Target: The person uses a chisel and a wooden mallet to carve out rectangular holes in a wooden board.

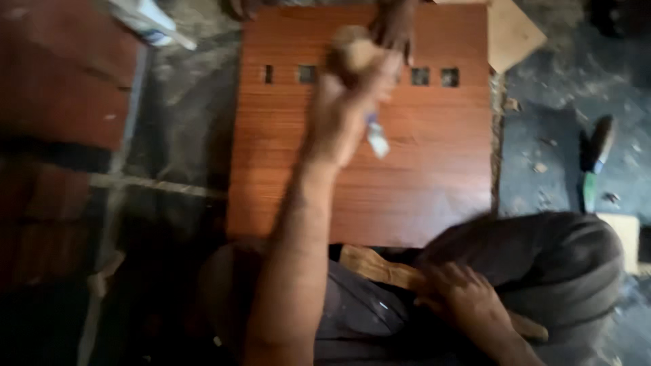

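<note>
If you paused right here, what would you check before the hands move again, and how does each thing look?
1. Left hand has a firm hold on the small pale tool: cannot tell, blurred.
2. Right hand rests on the wooden piece in the lap: ok.
3. Reddish wooden panel lies flat on the floor: ok.
4. Row of square cut-outs unobstructed: not ok, left hand and another person's hand cover some.
5. Green-handled tool off the panel: ok.

A dark, dusty floor (556, 142) carries a reddish-brown slotted wooden panel (413, 183) and a green-handled tool (594, 169).
</note>
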